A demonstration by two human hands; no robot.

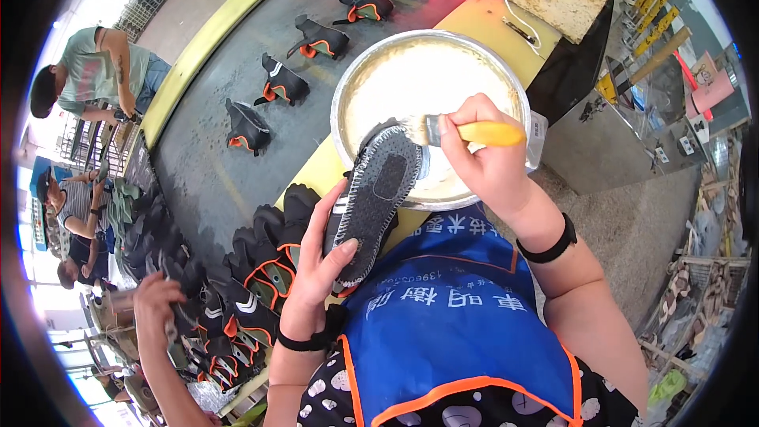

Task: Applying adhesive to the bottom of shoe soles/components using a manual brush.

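1. At 5 o'clock, nearest the body, is a blue apron (443, 308) with orange edging.
2. Left hand (320, 265), 8 o'clock of centre: its grip is closed around a black shoe (371, 205), thumb on the sole. The shoe is at the centre, sole up and slanting toward 1 o'clock, with pale stitching round its edge.
3. Right hand (494, 158), 2 o'clock: its grip is pinched on a yellow-handled brush (490, 134), bristles against the sole's upper end.
4. At 1 o'clock, behind the brush, is a round metal basin (341, 115) of whitish stuff.
5. At 8 o'clock are heaped black shoes (253, 269) with orange trim and, beyond, another person's blurred hand (156, 300).
6. From 10 to 12 o'clock, spaced black shoes (283, 83) line a grey tabletop (209, 182).
7. Farthest, at 10 o'clock, a person (103, 71) stands.
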